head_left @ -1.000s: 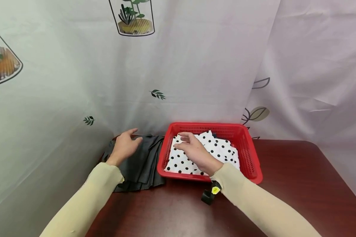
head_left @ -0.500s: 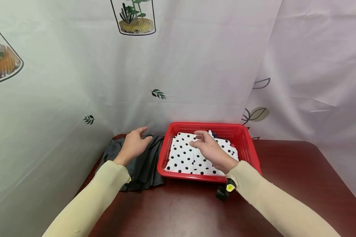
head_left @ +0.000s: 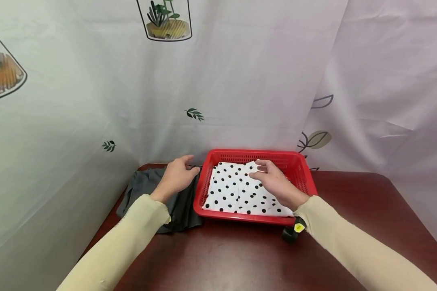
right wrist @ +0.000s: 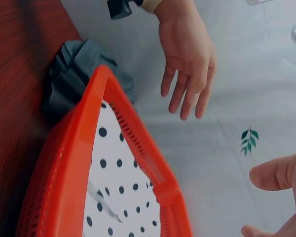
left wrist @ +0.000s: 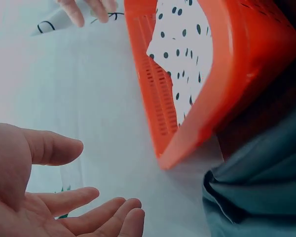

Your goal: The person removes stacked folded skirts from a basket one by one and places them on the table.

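Folded white cloth with black dots [head_left: 225, 190] lies in the red basket [head_left: 255, 218], covering much of its floor. My right hand [head_left: 276, 182] hovers over the right part of that cloth, fingers loosely bent and holding nothing. To the left, my left hand [head_left: 176, 178] is held above a dark grey pleated cloth [head_left: 142, 190] beside the basket. In the left wrist view the fingers of the left hand [left wrist: 64, 192] are spread and relaxed, apart from both the basket and the grey cloth [left wrist: 261, 187]. The right wrist view catches the thumb [right wrist: 274, 173] of the right hand at its edge.
The basket stands on a dark red-brown table [head_left: 218, 258], near its back edge. A pale printed curtain [head_left: 240, 89] hangs behind and along the left side. Bare tabletop [head_left: 357, 202] extends to the right of the basket.
Both hands have moved to the right, still empty. The left has come closer to the basket's left rim, uncovering more grey cloth; the right has shifted across the dotted cloth. Basket and cloths stay put.
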The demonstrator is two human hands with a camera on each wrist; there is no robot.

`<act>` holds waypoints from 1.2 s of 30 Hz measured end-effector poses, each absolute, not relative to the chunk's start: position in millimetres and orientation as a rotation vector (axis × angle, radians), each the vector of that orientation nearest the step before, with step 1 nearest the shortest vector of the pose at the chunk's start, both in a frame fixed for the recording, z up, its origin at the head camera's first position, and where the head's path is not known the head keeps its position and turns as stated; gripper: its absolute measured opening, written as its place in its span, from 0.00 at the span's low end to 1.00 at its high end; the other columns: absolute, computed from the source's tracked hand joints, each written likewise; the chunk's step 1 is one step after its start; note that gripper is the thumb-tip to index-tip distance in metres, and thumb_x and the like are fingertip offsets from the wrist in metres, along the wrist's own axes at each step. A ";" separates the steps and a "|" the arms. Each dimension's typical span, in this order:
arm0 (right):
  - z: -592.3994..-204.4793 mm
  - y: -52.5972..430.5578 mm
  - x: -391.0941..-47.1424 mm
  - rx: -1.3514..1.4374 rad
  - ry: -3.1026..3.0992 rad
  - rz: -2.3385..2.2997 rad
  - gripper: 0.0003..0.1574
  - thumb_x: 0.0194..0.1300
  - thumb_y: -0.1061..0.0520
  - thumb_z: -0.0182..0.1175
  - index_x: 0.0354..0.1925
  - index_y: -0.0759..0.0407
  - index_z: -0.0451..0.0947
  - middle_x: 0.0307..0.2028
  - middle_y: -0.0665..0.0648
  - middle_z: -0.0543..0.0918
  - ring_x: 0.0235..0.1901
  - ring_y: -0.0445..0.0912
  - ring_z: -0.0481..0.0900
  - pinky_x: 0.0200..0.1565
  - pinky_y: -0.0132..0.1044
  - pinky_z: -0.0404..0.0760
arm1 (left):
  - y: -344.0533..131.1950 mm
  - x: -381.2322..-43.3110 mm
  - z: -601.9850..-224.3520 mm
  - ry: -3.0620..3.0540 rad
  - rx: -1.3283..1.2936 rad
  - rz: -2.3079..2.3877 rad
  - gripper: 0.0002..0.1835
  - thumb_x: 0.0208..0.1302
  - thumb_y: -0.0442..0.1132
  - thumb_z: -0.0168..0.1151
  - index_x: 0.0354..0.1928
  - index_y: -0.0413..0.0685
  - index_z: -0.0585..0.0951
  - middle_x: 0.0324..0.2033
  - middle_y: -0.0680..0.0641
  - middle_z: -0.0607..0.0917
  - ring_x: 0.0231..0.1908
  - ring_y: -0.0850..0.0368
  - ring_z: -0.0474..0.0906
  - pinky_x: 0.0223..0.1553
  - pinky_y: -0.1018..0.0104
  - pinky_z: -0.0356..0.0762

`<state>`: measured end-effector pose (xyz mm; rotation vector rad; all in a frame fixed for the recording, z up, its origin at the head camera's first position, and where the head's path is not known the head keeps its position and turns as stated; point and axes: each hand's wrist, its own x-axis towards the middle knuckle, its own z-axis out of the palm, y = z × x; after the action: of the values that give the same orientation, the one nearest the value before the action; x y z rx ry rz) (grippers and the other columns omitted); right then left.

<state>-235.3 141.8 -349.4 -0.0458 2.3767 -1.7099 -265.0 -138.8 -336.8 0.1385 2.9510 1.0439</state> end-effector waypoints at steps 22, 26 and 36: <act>-357.7 188.7 -243.2 0.120 2.391 -1.501 0.46 0.73 0.52 0.55 0.77 0.67 0.44 0.72 0.73 0.54 0.70 0.67 0.56 0.67 0.62 0.63 | -99.7 -268.2 -349.5 2.890 0.181 1.017 0.32 0.71 0.42 0.61 0.73 0.40 0.67 0.65 0.40 0.76 0.58 0.47 0.77 0.57 0.49 0.78; -358.7 196.2 -244.8 0.136 2.381 -1.480 0.47 0.73 0.52 0.54 0.77 0.69 0.42 0.72 0.74 0.53 0.69 0.68 0.55 0.68 0.63 0.61 | -92.1 -268.2 -352.4 2.889 0.170 0.968 0.33 0.70 0.43 0.61 0.73 0.39 0.67 0.67 0.40 0.74 0.64 0.46 0.73 0.61 0.47 0.74; -363.2 207.7 -251.8 0.184 2.322 -1.464 0.49 0.74 0.53 0.52 0.76 0.73 0.39 0.73 0.76 0.48 0.70 0.70 0.53 0.69 0.63 0.60 | -78.9 -273.0 -360.2 2.913 0.150 0.877 0.32 0.69 0.44 0.62 0.72 0.39 0.69 0.65 0.38 0.76 0.62 0.44 0.74 0.62 0.48 0.73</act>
<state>-251.8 207.7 -363.2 0.1837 2.3217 -1.4640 -273.0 -78.9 -360.2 0.1495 2.9130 0.8770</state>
